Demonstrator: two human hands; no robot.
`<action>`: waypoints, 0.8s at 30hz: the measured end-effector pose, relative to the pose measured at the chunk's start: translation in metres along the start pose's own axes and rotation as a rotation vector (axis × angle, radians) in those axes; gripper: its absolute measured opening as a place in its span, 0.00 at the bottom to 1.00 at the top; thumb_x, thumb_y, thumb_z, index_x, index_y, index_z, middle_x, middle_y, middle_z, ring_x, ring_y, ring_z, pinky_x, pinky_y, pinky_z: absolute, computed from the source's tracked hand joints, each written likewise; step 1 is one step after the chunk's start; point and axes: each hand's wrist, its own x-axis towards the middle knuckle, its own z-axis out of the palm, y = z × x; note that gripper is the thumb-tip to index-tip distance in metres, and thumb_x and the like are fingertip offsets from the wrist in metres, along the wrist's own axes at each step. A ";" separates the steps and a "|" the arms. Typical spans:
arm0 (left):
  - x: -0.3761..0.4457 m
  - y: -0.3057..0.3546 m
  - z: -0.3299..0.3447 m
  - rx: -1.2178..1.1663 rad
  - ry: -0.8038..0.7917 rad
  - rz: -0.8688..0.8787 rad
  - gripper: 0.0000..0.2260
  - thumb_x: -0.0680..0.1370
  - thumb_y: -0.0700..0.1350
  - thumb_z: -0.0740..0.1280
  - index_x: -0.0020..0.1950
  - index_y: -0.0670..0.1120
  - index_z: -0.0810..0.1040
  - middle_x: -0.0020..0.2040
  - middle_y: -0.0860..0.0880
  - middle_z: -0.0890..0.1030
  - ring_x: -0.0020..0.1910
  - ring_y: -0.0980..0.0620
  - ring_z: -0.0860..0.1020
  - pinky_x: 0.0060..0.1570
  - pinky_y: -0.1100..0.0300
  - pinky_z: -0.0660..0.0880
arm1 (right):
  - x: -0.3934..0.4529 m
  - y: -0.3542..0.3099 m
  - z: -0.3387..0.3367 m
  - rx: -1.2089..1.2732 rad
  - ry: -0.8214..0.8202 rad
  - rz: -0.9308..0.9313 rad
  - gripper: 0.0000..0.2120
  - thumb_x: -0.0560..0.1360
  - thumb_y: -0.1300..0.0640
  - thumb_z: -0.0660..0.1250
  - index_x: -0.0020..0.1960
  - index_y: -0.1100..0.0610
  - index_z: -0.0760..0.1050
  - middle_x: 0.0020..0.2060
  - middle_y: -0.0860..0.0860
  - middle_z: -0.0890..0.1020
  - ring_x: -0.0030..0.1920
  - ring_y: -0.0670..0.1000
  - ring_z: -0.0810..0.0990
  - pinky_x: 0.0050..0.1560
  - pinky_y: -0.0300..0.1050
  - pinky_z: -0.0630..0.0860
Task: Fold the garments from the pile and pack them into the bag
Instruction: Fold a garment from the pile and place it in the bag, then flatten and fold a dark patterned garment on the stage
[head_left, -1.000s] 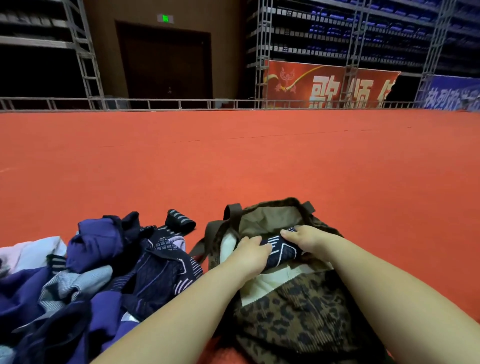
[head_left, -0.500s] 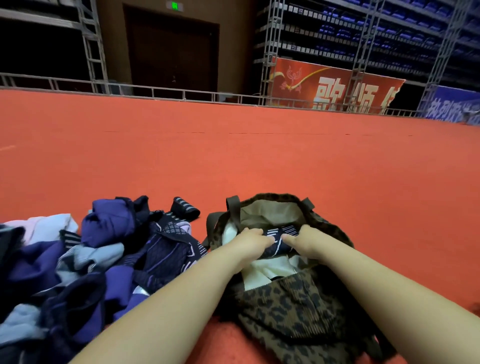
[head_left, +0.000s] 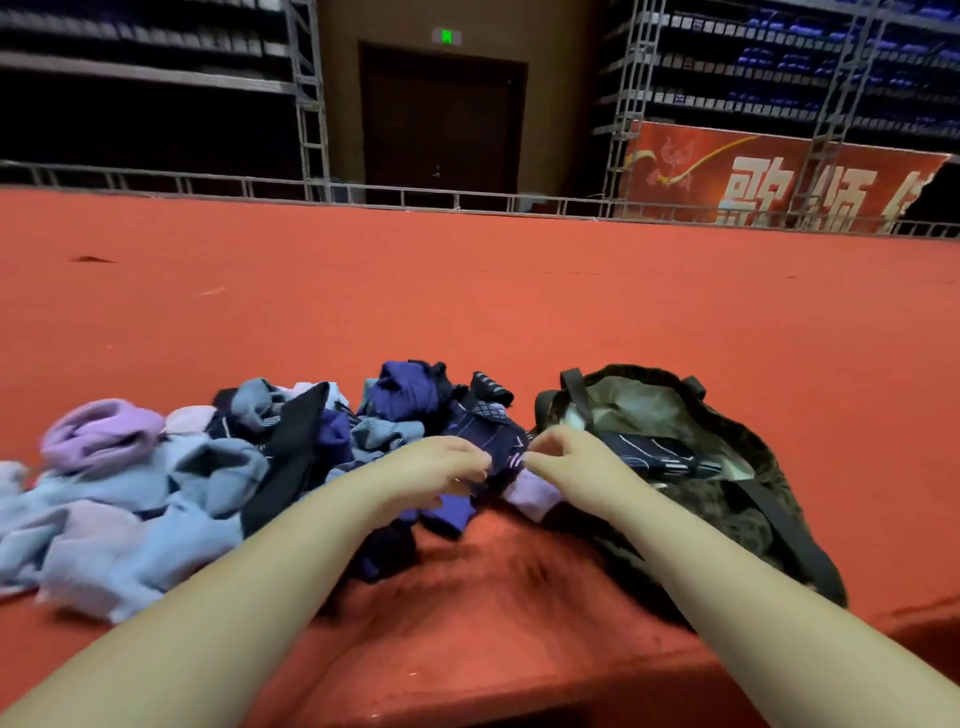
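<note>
Loosely curled left hand (head_left: 441, 467) and right hand (head_left: 566, 454) over crumpled soft garment pile (head_left: 208, 467), floppy leopard-print bag (head_left: 701, 467) gaping beside

**Q:** What type of location is this?

**A:** A large indoor hall or arena. A wide red carpeted stage floor (head_left: 467, 291) fills the foreground.

**Q:** Which features confirm it?

**A:** A low metal railing (head_left: 363, 195) bounds the far edge of the carpet. Beyond the railing stand truss towers (head_left: 311, 98), tiered rows of blue seats (head_left: 779, 57), a red banner with large Chinese characters (head_left: 769, 176), and a dark double door (head_left: 441, 119) under a lit green exit sign (head_left: 445, 36).
</note>
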 end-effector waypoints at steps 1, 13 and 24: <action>-0.010 -0.007 -0.009 -0.015 0.024 -0.007 0.06 0.78 0.51 0.63 0.51 0.52 0.77 0.51 0.53 0.80 0.49 0.55 0.78 0.49 0.58 0.69 | -0.001 -0.005 0.012 0.027 -0.045 0.003 0.08 0.74 0.52 0.66 0.48 0.56 0.77 0.39 0.49 0.82 0.40 0.49 0.78 0.47 0.45 0.75; -0.099 -0.086 -0.077 0.089 0.412 -0.009 0.09 0.70 0.52 0.73 0.45 0.51 0.78 0.42 0.55 0.81 0.42 0.56 0.78 0.43 0.61 0.73 | -0.031 -0.067 0.112 0.414 -0.424 0.085 0.09 0.79 0.49 0.61 0.48 0.55 0.71 0.43 0.51 0.77 0.35 0.46 0.73 0.32 0.35 0.66; -0.102 -0.124 -0.064 0.244 0.398 0.196 0.08 0.71 0.47 0.72 0.34 0.56 0.77 0.34 0.57 0.80 0.34 0.61 0.76 0.41 0.59 0.73 | -0.034 -0.083 0.145 0.522 -0.209 0.061 0.11 0.77 0.49 0.65 0.56 0.51 0.70 0.43 0.47 0.76 0.38 0.47 0.75 0.39 0.40 0.72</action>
